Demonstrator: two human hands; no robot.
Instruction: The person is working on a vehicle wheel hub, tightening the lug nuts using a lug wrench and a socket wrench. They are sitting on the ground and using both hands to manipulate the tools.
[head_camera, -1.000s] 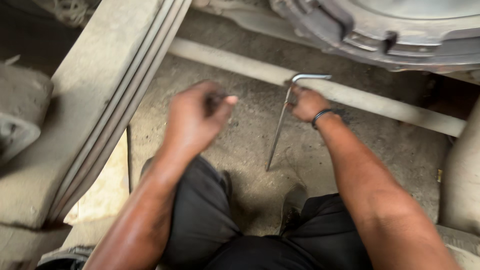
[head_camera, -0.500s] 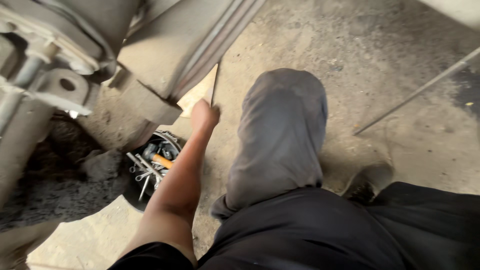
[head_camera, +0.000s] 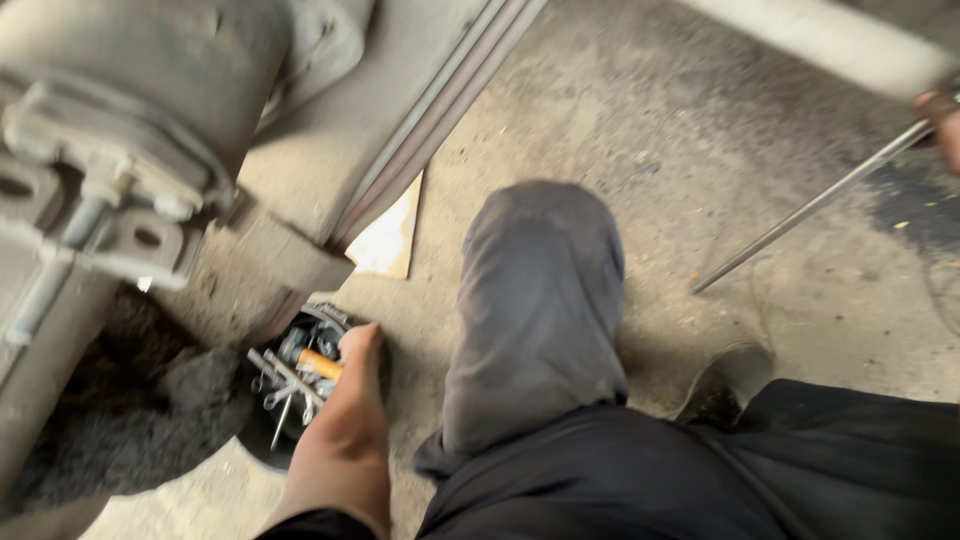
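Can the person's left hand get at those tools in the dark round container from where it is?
Probably yes. The left hand is already at the rim of the container, right beside the orange-handled tool and wrenches, with nothing between them.

No packages, labels, signs, screens.

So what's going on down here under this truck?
A person sits on the dusty concrete floor beside the underside of a heavy vehicle, one bent knee up in dark trousers. The left hand reaches into a dark round container of tools, at wrenches and something with an orange handle. At the top right edge, the right hand holds the upper end of a long thin metal rod, whose lower tip rests on the floor.
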